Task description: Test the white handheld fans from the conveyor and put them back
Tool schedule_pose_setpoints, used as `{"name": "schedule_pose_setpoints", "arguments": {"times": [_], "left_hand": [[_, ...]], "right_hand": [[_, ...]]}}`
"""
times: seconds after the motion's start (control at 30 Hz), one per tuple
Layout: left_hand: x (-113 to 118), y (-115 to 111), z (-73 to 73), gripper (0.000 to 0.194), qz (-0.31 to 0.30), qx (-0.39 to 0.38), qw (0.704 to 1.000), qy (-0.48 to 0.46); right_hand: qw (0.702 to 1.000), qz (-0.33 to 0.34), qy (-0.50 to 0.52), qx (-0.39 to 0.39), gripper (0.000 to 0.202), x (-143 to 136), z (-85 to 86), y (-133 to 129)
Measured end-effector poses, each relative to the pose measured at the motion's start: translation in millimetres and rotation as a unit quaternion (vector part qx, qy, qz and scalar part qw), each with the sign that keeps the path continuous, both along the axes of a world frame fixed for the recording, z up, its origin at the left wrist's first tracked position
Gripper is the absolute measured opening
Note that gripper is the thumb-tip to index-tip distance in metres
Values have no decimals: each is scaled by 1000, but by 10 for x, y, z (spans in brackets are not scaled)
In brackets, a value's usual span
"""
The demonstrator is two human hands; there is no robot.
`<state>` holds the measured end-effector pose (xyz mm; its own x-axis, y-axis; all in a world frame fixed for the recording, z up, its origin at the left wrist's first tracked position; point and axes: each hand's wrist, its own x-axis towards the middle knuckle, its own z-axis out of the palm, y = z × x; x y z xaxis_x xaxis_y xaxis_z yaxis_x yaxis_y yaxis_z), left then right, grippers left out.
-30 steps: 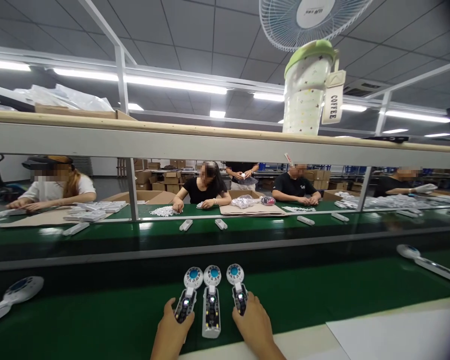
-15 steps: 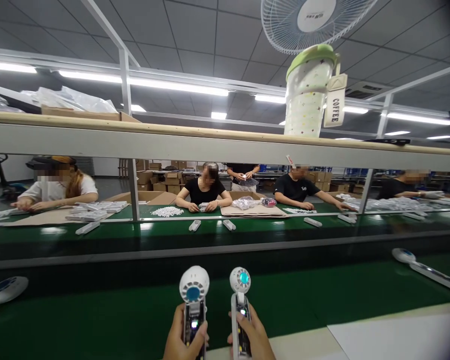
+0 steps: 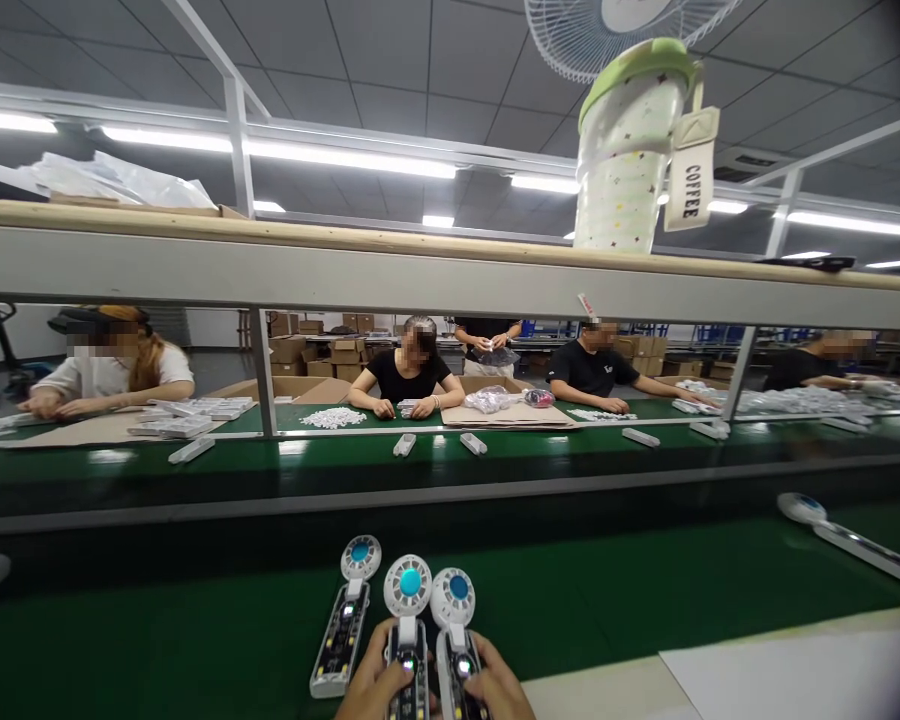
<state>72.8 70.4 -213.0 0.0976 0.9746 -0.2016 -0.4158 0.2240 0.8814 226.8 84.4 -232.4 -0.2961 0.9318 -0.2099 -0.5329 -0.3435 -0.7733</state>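
Observation:
Low in the middle, my left hand (image 3: 375, 680) grips a white handheld device (image 3: 407, 590) with a round slotted head and a bright blue-green centre. Its handle is uncovered, showing a dark circuit board with a small light; my thumb lies on the board. Close beside it, my right hand (image 3: 499, 685) is closed round a similar white device (image 3: 452, 597) with a darker blue centre, thumb also on its board. Another such device (image 3: 341, 635) lies on the green belt just left of my left hand, its board facing up and lit. Most fingers are hidden behind the handles.
Further devices lie on the green belt (image 3: 607, 580), one at the right (image 3: 847, 540) and one cut off at the left edge. A white sheet (image 3: 787, 670) lies lower right. Across the line, several people handle white parts. Overhead, a shelf (image 3: 420, 265) carries a coffee cup (image 3: 622, 160).
Two devices were in my hands; now a third lies on the belt at left. The blue-green lit head, earlier in my right hand, is in my left. My hands are closer together.

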Motion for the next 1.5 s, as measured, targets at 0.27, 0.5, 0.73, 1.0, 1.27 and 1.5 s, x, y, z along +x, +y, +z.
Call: {"name": "schedule_pose_setpoints", "arguments": {"times": [0.27,0.5,0.73,1.0,1.27,1.5], "left_hand": [[-1,-9,-68,57,-8,38,999,31],[23,-11,-88,60,-30,72,996,45],[62,-60,-9,54,-27,61,997,34],[114,-26,-52,45,-35,28,998,42],[165,-35,-20,43,-32,12,999,26],[148,-58,13,41,-28,-3,999,35]], "right_hand": [[998,-44,-47,-6,68,-34,103,-95],[998,-46,-33,35,67,-30,-67,-17],[997,-50,-31,42,66,32,-64,-14],[997,-1,-75,4,75,161,76,-97],[994,-1,-113,-7,79,226,91,-110],[993,10,-122,-2,77,241,103,-110]]}}
